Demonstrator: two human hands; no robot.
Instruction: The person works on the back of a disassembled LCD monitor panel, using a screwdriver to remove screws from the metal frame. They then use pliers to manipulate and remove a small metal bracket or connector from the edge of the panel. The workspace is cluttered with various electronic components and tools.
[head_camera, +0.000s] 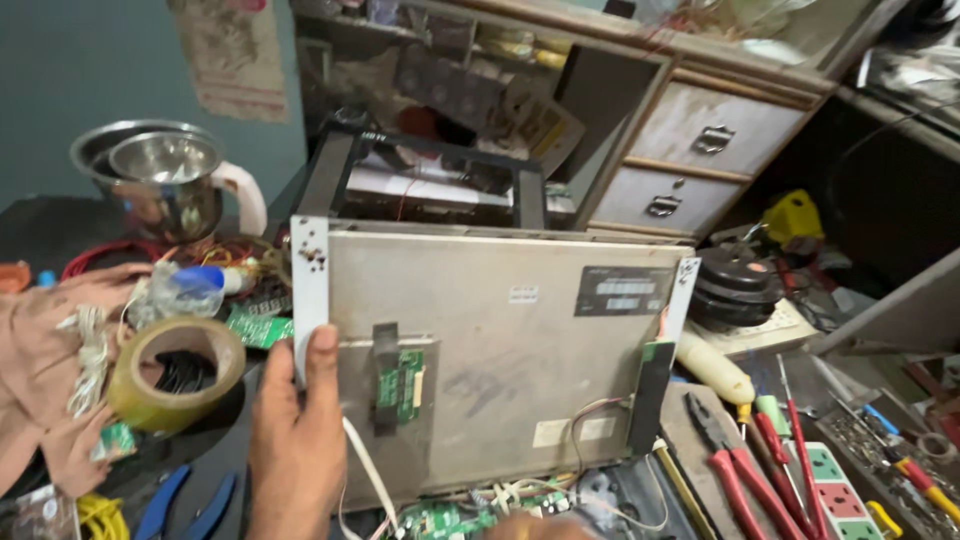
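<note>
1. Best kept upright and steady — the grey metal panel (500, 350) stands on edge at the middle of the cluttered bench, back side toward the camera, small green circuit board (400, 385) and white ribbon cable (365, 470) exposed.
2. Safer gripped by the bare frame only, clear of cable and board.
3. Left hand (295, 450): thumb flat on the panel's left edge, other fingers hidden behind — clamping it.
4. Right hand (535, 527): barely visible below the bottom edge; finger spread cannot be told.
</note>
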